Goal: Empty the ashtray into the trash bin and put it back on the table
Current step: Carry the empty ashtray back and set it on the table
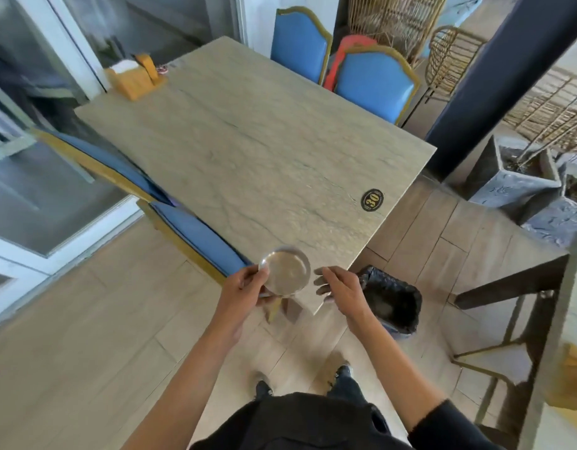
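A round shiny metal ashtray (287,271) is at the near corner of the stone-look table (248,151). My left hand (244,287) grips its left rim with thumb and fingers. The dish looks bare inside. My right hand (340,285) hovers just right of the ashtray over the table corner, fingers apart, holding nothing. A trash bin (394,303) lined with a black bag stands on the floor right of the table corner, just beyond my right hand.
A wooden napkin holder (134,77) sits at the table's far left corner and a black "30" badge (372,199) near its right edge. Blue chairs (374,86) flank the table on both sides. Grey planters (514,177) and a dark pillar (495,76) stand to the right.
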